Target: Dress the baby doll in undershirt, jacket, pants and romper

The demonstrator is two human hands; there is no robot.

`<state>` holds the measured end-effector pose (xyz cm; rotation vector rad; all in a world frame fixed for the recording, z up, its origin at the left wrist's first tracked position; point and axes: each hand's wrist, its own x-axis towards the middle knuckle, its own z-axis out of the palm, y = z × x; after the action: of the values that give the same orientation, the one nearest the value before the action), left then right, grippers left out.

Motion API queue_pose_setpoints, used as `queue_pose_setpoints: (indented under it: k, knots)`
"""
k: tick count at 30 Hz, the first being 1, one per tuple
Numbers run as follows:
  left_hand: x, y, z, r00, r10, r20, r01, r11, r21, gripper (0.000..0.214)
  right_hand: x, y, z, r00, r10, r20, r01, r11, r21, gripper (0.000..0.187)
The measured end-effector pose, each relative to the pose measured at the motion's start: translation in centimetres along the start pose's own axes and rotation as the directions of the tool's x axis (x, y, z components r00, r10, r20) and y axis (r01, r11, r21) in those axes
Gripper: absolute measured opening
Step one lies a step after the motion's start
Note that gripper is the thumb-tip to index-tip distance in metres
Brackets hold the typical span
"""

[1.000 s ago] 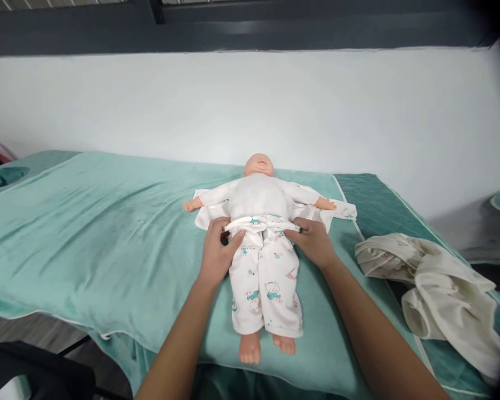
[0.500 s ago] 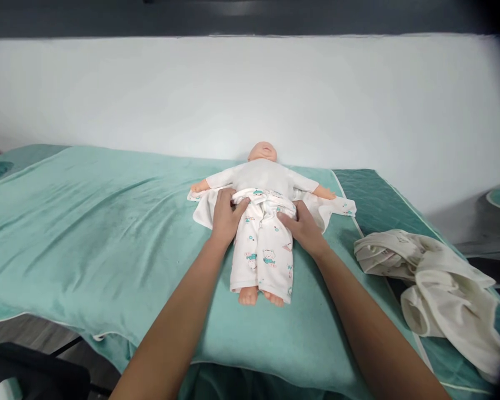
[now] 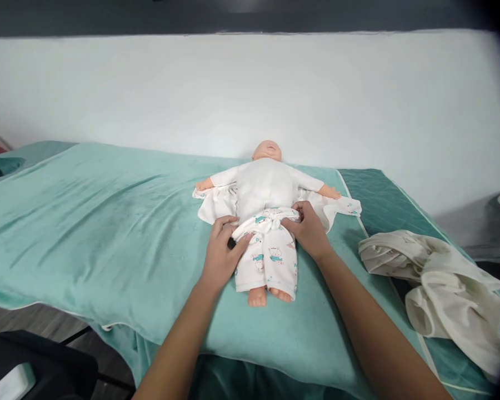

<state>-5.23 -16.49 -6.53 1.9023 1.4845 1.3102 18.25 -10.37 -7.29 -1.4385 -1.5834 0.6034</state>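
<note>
A baby doll (image 3: 266, 183) lies on its back, head toward the wall, arms spread. White baby pants (image 3: 270, 258) printed with small bears cover its legs, and the feet stick out of the cuffs. The waistband is folded down below the white belly. My left hand (image 3: 224, 251) pinches the waistband at its left side, thumb on top. At the right side my right hand (image 3: 309, 228) grips the same band between thumb and fingers. A matching printed top (image 3: 348, 206) is spread open beneath the doll's arms.
A green sheet (image 3: 108, 239) covers the bed. Crumpled cream cloth (image 3: 450, 289) lies on the right, over a darker green quilted mat (image 3: 364, 186). The white wall (image 3: 250, 89) rises behind. A black object (image 3: 37, 361) with a white item on it stands at the lower left.
Both hands have pulled the waistband down toward the doll's feet, baring more of the white belly. My left hand has moved lower. The view has shifted slightly.
</note>
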Motion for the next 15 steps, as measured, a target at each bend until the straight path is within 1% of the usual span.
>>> queue_pose_setpoints:
  k: [3,7,9,12,15]
  knots:
    - [-0.9,-0.1,-0.1,0.999,-0.012,0.042,0.012,1.000,-0.004,0.025,-0.2,-0.5,-0.1,1.000,-0.007,-0.006,0.007,1.000,-0.010,0.030]
    - [-0.7,-0.3,0.1,0.998,-0.036,0.047,0.037,0.999,-0.023,0.035,-2.0,-1.6,-0.6,1.000,-0.011,-0.011,0.011,1.000,-0.004,0.021]
    - [-0.5,-0.3,0.2,0.998,-0.044,0.042,0.046,0.999,-0.024,0.039,-3.6,-2.0,-0.8,1.000,-0.012,0.027,0.012,1.000,0.018,0.022]
    - [-0.6,-0.4,0.2,0.999,-0.036,0.037,0.037,0.999,-0.026,0.042,-6.0,-2.2,-1.1,0.993,-0.030,0.115,0.026,0.999,0.041,0.030]
    - [-0.5,-0.6,0.3,1.000,-0.005,0.028,0.005,1.000,-0.024,0.038,-7.1,-2.3,-1.1,0.984,-0.056,0.167,0.045,0.997,0.069,0.032]
